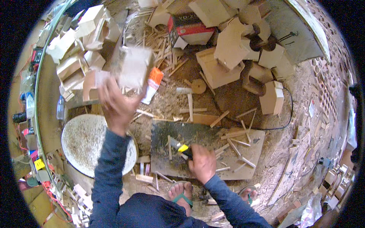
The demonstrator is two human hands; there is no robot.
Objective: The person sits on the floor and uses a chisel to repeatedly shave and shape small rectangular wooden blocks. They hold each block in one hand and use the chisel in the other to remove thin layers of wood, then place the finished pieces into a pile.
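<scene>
My right hand [203, 161] is closed around a yellow and black utility knife [183, 148], its blade pointing up and left over a dark worn board [205, 133]. Thin wood strips [170, 147] lie on that board near the blade. Reaching forward on the left, my left hand [118, 104] is smeared by motion, so its grip is unclear. Its fingers are at a brown cut wooden piece [91, 85], just short of a pale block-shaped thing [134, 67], also blurred. An orange and white tube [152, 83] lies right of that block.
A speckled white oval stool top [85, 140] stands below my left forearm. Cut wooden blocks [91, 22] pile up at the far left, and more wooden pieces [232, 43] surround a red and black box [190, 30]. A black cable [291, 110] curves at the right. Offcuts litter the floor.
</scene>
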